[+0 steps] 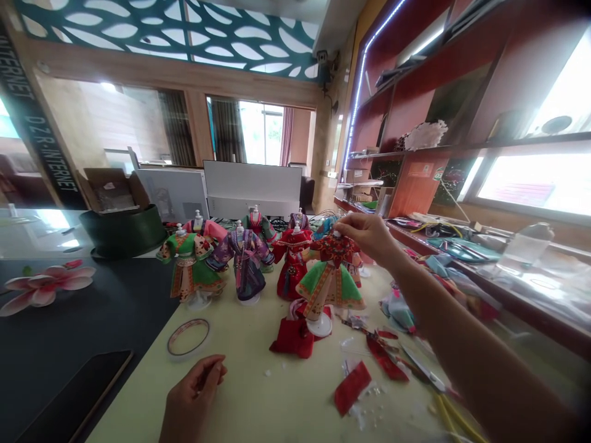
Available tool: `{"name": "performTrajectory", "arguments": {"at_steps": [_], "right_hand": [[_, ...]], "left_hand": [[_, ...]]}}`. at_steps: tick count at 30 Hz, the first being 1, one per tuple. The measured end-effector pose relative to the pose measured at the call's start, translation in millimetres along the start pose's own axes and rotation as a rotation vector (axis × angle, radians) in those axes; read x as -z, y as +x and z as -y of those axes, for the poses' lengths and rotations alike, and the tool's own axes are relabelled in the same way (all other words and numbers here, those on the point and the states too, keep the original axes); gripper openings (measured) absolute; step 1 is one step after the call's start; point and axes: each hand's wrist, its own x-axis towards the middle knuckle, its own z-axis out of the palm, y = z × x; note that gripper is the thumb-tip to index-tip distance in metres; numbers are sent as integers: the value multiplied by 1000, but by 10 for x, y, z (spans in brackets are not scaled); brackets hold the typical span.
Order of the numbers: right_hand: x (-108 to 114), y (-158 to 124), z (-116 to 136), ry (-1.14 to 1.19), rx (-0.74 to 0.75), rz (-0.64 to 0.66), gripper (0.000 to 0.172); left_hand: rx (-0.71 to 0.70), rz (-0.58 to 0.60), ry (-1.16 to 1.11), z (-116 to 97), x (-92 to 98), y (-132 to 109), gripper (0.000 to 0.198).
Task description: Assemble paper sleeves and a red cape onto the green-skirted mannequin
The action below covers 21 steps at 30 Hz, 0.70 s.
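Note:
My right hand (367, 234) pinches the white neck knob of a small doll dress form (330, 280), which wears a green, tan and red dress. Its round white base (319, 325) is tilted beside a red cloth pouch (293, 338). My left hand (196, 391) rests low over the table with fingers curled and thumb against them, nothing visible inside. Behind stand several more dressed forms, among them a green one (188, 267), a purple one (242, 264) and a red one (293, 261).
A tape roll (188, 337) lies left on the pale table. Red cloth scraps (352, 387), loose beads (377, 406) and scissors (427, 369) are at the right. A phone (78, 394) and a pink flower (48, 284) lie on the dark surface. Shelving borders the right side.

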Motion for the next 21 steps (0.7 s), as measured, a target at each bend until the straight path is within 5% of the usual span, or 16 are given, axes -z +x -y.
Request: {"name": "performTrajectory", "arguments": {"at_steps": [6,10,16,21], "right_hand": [[202,-36,-117,-26,-38,-75,19],[282,-54,-182,-40,-64,-86,18],[457,-112,-274,-119,-78,-112,22],[707,-179,-364,-189,-113,-170,26]], "left_hand": [[-137,19,120,-87,-19,-59,34],[-369,165,363,-322,-150,-141,27],[-527,319,438,-648,-624,-95,20],[-565,351,514,-726,-1063,92,43]]}}
